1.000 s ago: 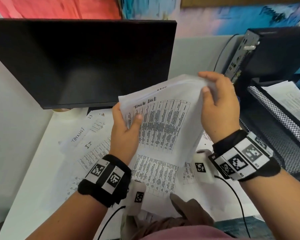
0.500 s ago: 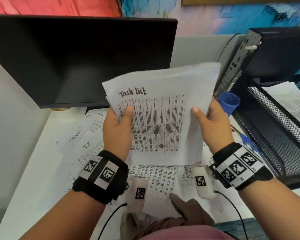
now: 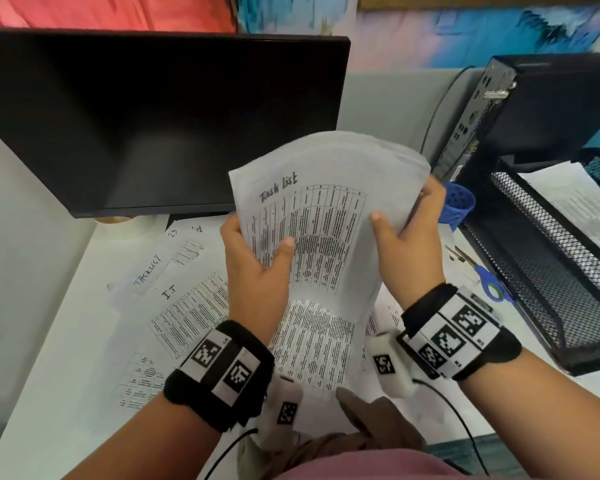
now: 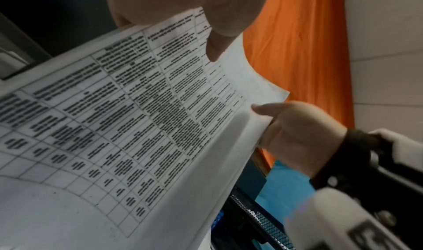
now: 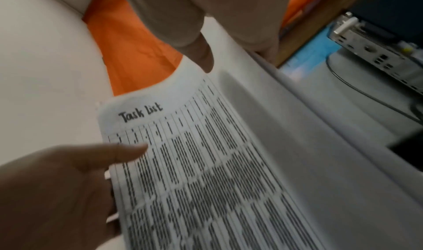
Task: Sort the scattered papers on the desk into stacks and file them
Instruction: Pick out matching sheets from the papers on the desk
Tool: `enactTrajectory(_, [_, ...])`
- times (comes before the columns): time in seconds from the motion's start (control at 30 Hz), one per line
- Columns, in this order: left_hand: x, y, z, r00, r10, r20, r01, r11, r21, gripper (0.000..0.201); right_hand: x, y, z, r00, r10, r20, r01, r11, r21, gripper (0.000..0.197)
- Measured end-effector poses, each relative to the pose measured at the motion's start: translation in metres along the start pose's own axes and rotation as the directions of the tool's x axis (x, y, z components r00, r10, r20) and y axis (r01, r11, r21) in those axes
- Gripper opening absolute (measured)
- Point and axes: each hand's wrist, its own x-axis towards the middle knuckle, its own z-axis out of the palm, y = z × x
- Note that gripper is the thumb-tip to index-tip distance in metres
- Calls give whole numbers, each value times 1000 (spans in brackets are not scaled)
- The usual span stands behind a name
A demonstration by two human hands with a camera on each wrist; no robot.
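I hold a thin stack of white printed sheets (image 3: 326, 216) upright above the desk; the front sheet is headed "Task list" (image 5: 140, 113) over a dense table. My left hand (image 3: 257, 268) grips its left edge, thumb on the front. My right hand (image 3: 409, 233) grips the right edge, thumb on the front and fingers behind. The stack bows toward me between the two hands. More printed sheets (image 3: 187, 313) lie scattered flat on the white desk (image 3: 59, 358) under my hands. In the left wrist view the table print (image 4: 142, 127) fills the frame, with the right hand (image 4: 297, 136) at its edge.
A dark monitor (image 3: 146, 126) stands behind the papers. At the right are a black mesh tray (image 3: 551, 271) with paper inside, a computer case (image 3: 541, 109), a blue mesh cup (image 3: 459, 206) and blue-handled scissors (image 3: 489, 282). Wrist-camera cables run along the near desk edge.
The stack stood flat and upright half a second ago; now it is bowed and tilted right, and both hands have shifted right with it.
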Motion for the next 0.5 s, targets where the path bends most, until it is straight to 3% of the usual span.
enactTrajectory(0.13, [5, -5, -5, 997, -75, -10, 75, 997, 11, 52, 19, -16, -4, 953, -303, -4, 300, 945, -132, 77])
enactTrajectory(0.2, [8, -11, -9, 994, -108, -20, 108, 993, 38, 50, 28, -17, -5, 961, -262, 82, 275, 916, -292, 66])
enactTrajectory(0.27, [9, -16, -12, 989, -146, -35, 148, 987, 57, 45, 31, -13, -7, 978, -186, 89, 206, 894, -398, 56])
enactTrajectory(0.5, [12, -26, -14, 968, -251, 12, 248, 963, 101, 23, 29, -7, -10, 974, -214, 72, 226, 904, -363, 49])
